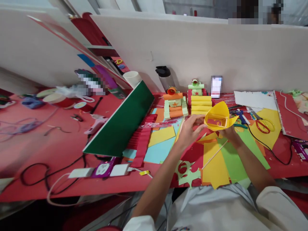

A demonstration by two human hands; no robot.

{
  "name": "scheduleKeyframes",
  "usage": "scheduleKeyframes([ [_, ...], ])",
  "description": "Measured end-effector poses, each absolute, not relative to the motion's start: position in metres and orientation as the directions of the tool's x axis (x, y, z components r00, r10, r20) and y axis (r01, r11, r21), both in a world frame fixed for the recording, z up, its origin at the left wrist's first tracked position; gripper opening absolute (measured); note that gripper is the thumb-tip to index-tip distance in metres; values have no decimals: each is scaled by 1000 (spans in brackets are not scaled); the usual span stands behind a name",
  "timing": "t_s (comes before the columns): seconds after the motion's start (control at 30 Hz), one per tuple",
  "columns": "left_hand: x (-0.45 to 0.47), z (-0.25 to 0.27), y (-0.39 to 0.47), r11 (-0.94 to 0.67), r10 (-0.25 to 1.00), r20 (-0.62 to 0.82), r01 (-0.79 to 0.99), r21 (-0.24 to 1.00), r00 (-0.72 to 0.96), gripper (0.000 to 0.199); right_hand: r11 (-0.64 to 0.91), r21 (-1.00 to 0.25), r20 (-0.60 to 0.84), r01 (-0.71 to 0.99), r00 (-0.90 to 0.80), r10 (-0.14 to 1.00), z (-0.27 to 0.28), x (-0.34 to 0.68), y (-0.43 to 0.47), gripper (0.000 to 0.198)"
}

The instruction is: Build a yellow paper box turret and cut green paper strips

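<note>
A folded yellow paper piece (pixel 220 110) is held up over the table, its open top showing a small frame of thin wooden sticks (pixel 225 122) inside. My left hand (pixel 192 128) pinches its left edge between thumb and fingers. From below and the right, my right hand (pixel 229 133) grips it, though most of those fingers are hidden behind the paper. Under my hands lie yellow paper (pixel 215 163), green paper (pixel 243 154) and a thin wooden stick (pixel 215 155). Behind stand an orange and pale-green paper model (pixel 175 104) and a yellow and red one (pixel 201 102).
Scissors (pixel 264 125) and a blue glue gun (pixel 240 116) lie at the right, a black cord trailing from the gun. A phone (pixel 216 86) leans on the partition beyond a bottle (pixel 166 78). A green board (pixel 120 125) stands tilted at left, near a power strip (pixel 104 168).
</note>
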State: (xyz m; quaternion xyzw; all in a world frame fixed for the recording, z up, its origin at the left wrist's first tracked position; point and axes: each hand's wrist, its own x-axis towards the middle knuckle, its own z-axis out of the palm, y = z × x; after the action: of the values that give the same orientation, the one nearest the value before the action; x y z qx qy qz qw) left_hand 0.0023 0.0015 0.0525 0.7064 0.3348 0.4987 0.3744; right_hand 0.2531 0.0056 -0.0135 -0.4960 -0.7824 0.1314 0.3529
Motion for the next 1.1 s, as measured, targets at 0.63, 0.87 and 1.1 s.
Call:
scheduleKeyframes([
  [0.63,16,80,-16,-552,802,591,485,679,85,27,471,-529,546,706,-142,826,-8,242,11,61],
  [0.87,24,68,-11,-577,681,732,638,509,32,28,444,-578,557,685,-66,828,-6,235,12,70],
  [1.1,24,62,-19,-643,590,794,679,354,145,29,434,-630,558,644,-14,830,-11,235,11,65],
])
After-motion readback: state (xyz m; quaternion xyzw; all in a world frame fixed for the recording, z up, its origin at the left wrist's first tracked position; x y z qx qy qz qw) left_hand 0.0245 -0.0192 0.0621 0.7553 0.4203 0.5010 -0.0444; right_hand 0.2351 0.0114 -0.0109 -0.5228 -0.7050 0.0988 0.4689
